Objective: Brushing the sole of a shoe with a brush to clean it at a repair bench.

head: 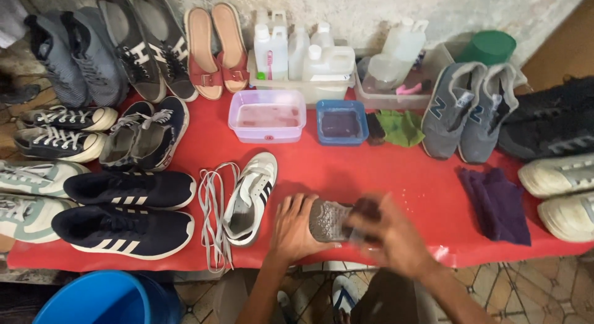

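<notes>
Setting: rough pale wall behind a tabletop (371, 175) covered in red sheet, tiled floor below its near edge.
Head view, left hand (296, 228): rests at the near edge, fingers laid flat against the heel end of a grey shoe (328, 220) lying sole up; its grip is loose, pressing rather than closed round the shoe.
Head view, right hand (388, 232): blurred, over the toe end of the same shoe; something dark sits under the fingers, but I cannot tell what it is or whether the grip is closed.
Shoe's place: near edge of the tabletop, about the middle, between both hands.
Just left: a white sneaker with black stripes (250, 197) without laces, and loose grey laces (213, 216) beside it.
Left edge: two navy striped sneakers (127, 206), with more pairs towards the far left corner.
Far edge: pink sandals (216, 48), white plastic bottles (303, 55), a lilac tub of water (267, 116), a blue tub (342, 121), a green rag (401, 127).
Right side: grey trainers (467, 107), a purple cloth (498, 203).
Floor: blue bucket (102, 299) below the near left corner.
</notes>
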